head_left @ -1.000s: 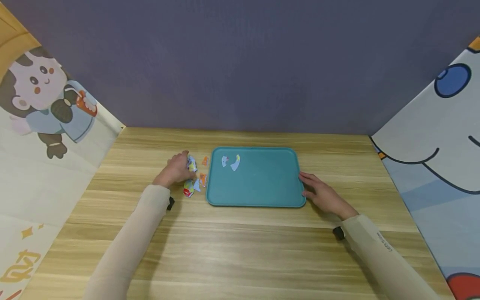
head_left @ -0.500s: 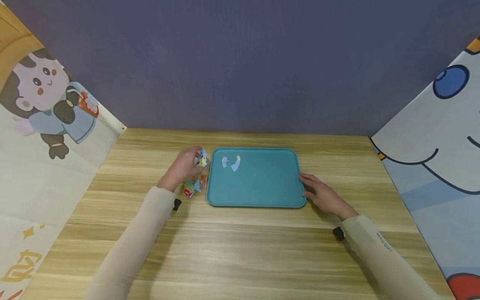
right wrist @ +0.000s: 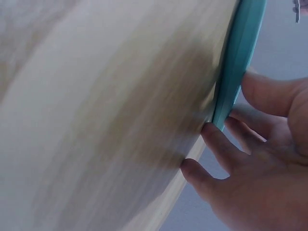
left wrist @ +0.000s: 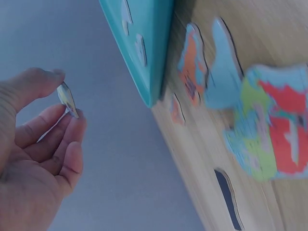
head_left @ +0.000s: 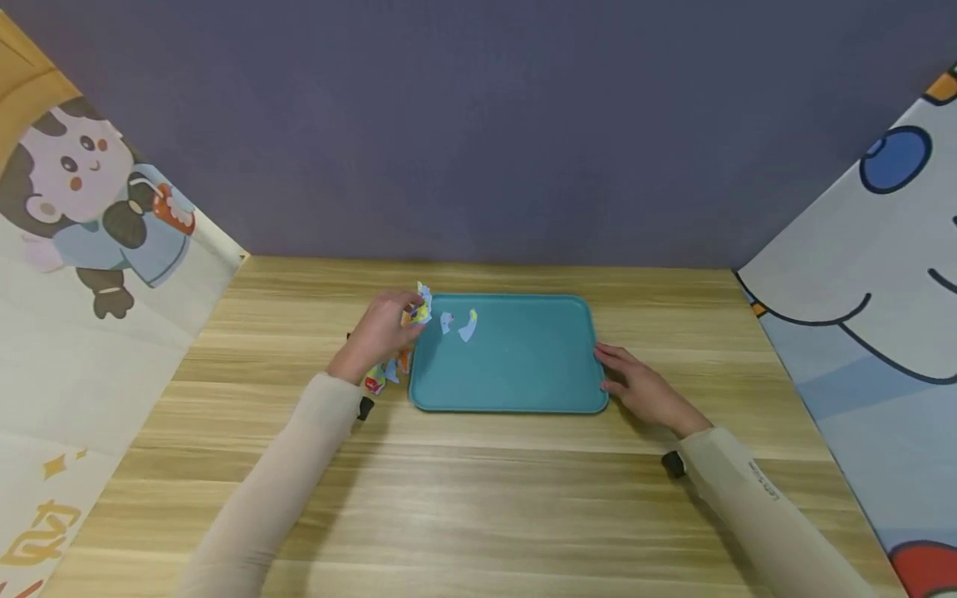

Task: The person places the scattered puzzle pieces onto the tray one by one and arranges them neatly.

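My left hand [head_left: 377, 332] pinches a jagged, colourful puzzle piece [head_left: 423, 306] between thumb and fingertips, at the left rim of the teal tray [head_left: 523, 370]. In the left wrist view the same piece [left wrist: 67, 100] is seen edge-on. Two pale blue puzzle pieces, one small [head_left: 446, 322] and one curved [head_left: 468, 325], lie on the tray's left part. Below my left hand, on the table, are a red-and-green piece [left wrist: 279, 130], a light blue piece [left wrist: 224, 67] and an orange piece [left wrist: 193, 62]. With fingers extended, my right hand [head_left: 646, 390] touches the tray's right edge.
The wooden table [head_left: 478, 498] backs onto a dark purple-grey wall [head_left: 478, 133]. Printed cartoon panels stand at the left [head_left: 97, 357] and right [head_left: 845, 332]. A dark flat piece [left wrist: 228, 198] and a small orange one [left wrist: 177, 109] also lie on the table.
My left hand has lifted the colourful piece from the group on the table and carried it right to the tray's left rim. The right hand has stayed at the tray's edge.
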A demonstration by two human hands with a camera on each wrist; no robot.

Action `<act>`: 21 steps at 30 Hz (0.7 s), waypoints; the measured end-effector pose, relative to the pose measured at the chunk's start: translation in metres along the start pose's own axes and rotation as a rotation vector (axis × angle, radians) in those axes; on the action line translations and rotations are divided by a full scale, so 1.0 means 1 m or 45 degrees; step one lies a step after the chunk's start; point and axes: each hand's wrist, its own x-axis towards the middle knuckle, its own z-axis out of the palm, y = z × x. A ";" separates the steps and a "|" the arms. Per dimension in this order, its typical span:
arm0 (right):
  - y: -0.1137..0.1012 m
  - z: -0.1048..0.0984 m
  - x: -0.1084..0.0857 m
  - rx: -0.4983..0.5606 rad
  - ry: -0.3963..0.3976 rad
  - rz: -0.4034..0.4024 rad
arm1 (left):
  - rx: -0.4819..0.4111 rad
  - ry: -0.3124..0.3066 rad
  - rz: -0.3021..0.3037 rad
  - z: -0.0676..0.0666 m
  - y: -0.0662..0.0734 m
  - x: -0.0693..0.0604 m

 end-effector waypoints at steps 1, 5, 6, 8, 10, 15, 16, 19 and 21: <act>0.000 0.000 0.000 -0.001 0.001 0.000 | 0.000 -0.005 0.003 0.001 0.002 0.001; 0.000 0.000 -0.001 -0.001 0.002 -0.005 | 0.023 -0.014 0.017 0.007 0.008 0.006; 0.000 0.000 -0.001 -0.002 0.003 -0.006 | 0.026 -0.015 0.021 0.009 0.010 0.007; 0.000 -0.001 -0.001 -0.001 0.005 -0.011 | 0.033 -0.016 0.031 0.013 0.012 0.009; 0.000 -0.001 -0.001 -0.002 0.005 -0.014 | 0.037 -0.026 0.040 0.018 0.015 0.011; 0.000 -0.001 0.000 -0.001 0.005 -0.009 | 0.049 -0.120 0.032 0.030 0.025 0.019; 0.000 -0.001 0.000 -0.001 0.004 -0.009 | 0.064 -0.142 0.035 0.032 0.026 0.021; 0.000 0.000 0.000 0.000 0.005 -0.006 | 0.128 -0.209 0.065 0.038 0.032 0.029; 0.000 0.000 0.000 0.000 0.004 -0.005 | 0.188 -0.248 0.093 0.042 0.037 0.034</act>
